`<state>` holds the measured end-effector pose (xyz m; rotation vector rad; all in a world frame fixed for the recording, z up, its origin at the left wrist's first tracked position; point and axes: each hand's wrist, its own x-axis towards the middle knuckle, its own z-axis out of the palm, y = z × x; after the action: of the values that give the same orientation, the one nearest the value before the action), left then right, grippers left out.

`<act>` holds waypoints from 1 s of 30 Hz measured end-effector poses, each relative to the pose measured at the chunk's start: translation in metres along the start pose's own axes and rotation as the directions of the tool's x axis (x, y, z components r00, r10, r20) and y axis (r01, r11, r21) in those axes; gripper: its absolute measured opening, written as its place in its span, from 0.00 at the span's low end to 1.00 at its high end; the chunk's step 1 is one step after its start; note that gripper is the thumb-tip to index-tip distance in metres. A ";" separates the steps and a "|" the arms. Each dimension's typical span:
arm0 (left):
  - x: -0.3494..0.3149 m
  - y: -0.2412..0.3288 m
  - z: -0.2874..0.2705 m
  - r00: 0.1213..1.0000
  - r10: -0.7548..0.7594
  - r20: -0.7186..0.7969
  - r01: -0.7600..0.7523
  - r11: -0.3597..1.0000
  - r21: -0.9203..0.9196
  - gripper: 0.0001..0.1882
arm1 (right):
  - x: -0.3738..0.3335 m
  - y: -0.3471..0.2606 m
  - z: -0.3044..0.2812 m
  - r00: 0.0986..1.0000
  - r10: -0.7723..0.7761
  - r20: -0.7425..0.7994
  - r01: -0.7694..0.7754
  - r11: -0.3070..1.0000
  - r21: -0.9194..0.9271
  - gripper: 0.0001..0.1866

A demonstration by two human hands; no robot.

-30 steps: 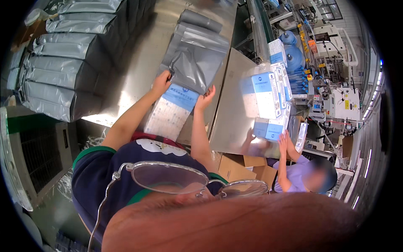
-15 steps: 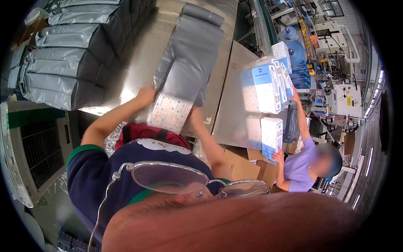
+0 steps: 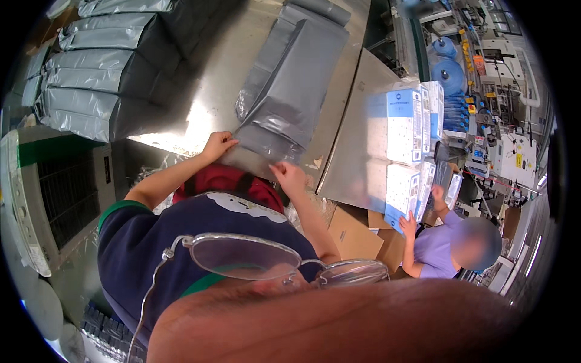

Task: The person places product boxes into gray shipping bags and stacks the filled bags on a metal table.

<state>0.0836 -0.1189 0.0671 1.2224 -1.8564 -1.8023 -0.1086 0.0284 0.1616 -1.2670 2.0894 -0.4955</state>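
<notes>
A grey plastic bag [image 3: 298, 85] lies on the metal table [image 3: 213, 91], bulging around a boxy shape inside it. Its loose near end lies flat toward me. My left hand [image 3: 219, 147] pinches the left corner of that end between thumb and fingers. At the right corner, my right hand [image 3: 290, 178] has its fingertips closed on the bag's edge. The patterned white pack is hidden inside the grey plastic.
Filled grey bags [image 3: 91, 69] are stacked at the left. White and blue boxes [image 3: 399, 124] stand on the right, where a co-worker in a lilac top [image 3: 433, 248] touches one. Open cardboard cartons [image 3: 354, 233] sit below the table edge; a roll of grey bags [image 3: 324, 9] lies at the far end.
The patterned white pack was showing at the bag's mouth; grey plastic now covers it. Both my hands have come to the bag's near edge. The co-worker's far hand has drawn back from the upper boxes.
</notes>
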 end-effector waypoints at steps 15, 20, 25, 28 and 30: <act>-0.008 0.024 -0.033 0.929 0.347 0.127 -0.362 0.786 0.502 0.15 | -0.109 0.134 0.024 0.984 -0.089 0.157 0.151 0.880 -0.449 0.15; 0.031 0.091 -0.044 0.406 0.568 0.716 -0.776 -0.200 0.598 0.25 | 0.002 0.046 -0.058 0.884 -0.447 0.137 0.434 0.676 -0.595 0.29; 0.071 0.079 -0.040 0.476 0.748 0.464 -0.836 0.219 0.503 0.09 | 0.058 0.071 -0.059 0.670 -0.736 -0.098 0.609 0.620 -0.495 0.08; 0.085 0.072 -0.031 0.925 0.379 0.003 -0.364 0.886 0.286 0.13 | 0.071 0.064 -0.052 0.770 -0.365 -0.523 0.435 0.900 0.012 0.08; 0.096 0.071 -0.020 0.984 0.053 -0.168 -0.048 0.998 0.029 0.19 | 0.092 0.054 -0.039 0.823 0.056 -0.566 0.194 0.908 0.371 0.18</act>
<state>0.0138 -0.2106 0.1025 1.2821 -1.8035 -1.6005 -0.2011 -0.0282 0.1269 -1.0161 2.2216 -1.4234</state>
